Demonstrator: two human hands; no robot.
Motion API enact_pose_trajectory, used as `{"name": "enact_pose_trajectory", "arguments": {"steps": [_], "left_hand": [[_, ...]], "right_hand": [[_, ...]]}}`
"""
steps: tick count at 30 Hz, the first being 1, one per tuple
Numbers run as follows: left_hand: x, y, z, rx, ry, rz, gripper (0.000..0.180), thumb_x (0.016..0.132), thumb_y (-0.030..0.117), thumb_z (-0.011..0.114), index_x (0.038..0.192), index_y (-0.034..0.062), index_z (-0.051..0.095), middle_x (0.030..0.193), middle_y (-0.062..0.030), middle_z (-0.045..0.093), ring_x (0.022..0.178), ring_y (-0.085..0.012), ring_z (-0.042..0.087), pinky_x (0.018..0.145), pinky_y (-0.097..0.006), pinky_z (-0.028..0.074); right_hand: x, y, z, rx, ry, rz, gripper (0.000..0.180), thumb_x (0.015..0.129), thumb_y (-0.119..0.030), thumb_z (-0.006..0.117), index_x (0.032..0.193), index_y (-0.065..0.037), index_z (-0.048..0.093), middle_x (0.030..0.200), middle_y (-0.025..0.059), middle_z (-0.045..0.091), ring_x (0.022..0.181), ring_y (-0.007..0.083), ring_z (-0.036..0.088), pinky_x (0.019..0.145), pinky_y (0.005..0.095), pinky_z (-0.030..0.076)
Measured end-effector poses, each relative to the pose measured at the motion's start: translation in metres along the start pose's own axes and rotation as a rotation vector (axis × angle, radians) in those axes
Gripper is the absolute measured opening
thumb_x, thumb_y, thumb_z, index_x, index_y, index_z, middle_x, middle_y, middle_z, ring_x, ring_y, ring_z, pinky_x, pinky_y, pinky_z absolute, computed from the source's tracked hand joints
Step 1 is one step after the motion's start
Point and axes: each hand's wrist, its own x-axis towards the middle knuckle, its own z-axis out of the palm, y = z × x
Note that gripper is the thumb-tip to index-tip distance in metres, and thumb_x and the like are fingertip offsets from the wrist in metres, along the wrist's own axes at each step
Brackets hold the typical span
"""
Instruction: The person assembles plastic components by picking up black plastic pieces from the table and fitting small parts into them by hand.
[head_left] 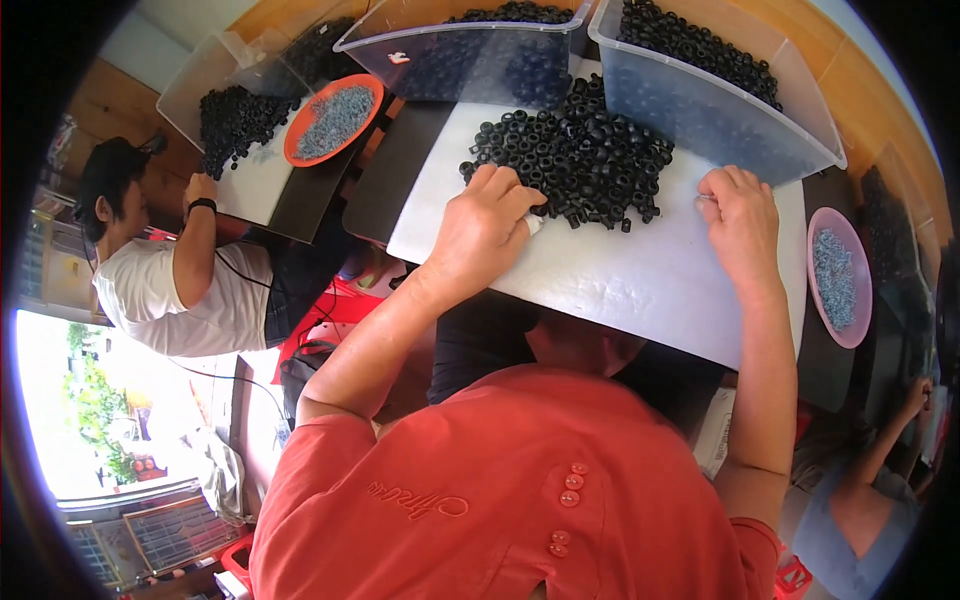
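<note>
Black rings heaped on white board, just beyond left hand fingers, curled on pile's near edge. Heap runs left-right. Right hand fingers bent, pinching sth small; can't tell what. Clear bins behind; co-worker w/ orange dish off left.

Daylit window left; wooden wall behind.

A: What is the person wearing?

B: An orange-red short-sleeved shirt, its sleeves ending above the elbows. Round matching buttons are showing in two small clusters right of pale embroidered lettering. Both forearms are going bare to the left hand and right hand.
</note>
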Motion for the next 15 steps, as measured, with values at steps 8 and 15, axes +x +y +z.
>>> {"name": "enact_pose_trajectory", "arguments": {"steps": [8,15], "left_hand": [[-0.002,0.002,0.008,0.024,0.071,0.05,0.023,0.07,-0.009,0.058,0.091,0.0007,0.064,0.085,-0.0118,0.055,0.081,-0.0327,0.054,0.069,-0.042,0.047],[-0.002,0.008,0.009,-0.052,0.032,0.022,0.022,0.071,-0.009,0.059,0.091,0.0,0.064,0.083,-0.0123,0.055,0.083,-0.0329,0.054,0.071,-0.04,0.046]], "right_hand": [[0.0,0.001,-0.001,0.103,0.014,0.019,0.015,0.075,-0.006,0.07,0.083,-0.007,0.057,0.081,0.0061,0.06,0.088,0.027,0.06,0.076,0.0401,0.042],[0.0,-0.001,-0.003,0.173,0.002,0.038,0.014,0.076,-0.007,0.069,0.082,-0.007,0.055,0.08,0.0061,0.06,0.087,0.027,0.06,0.076,0.0407,0.042]]}}
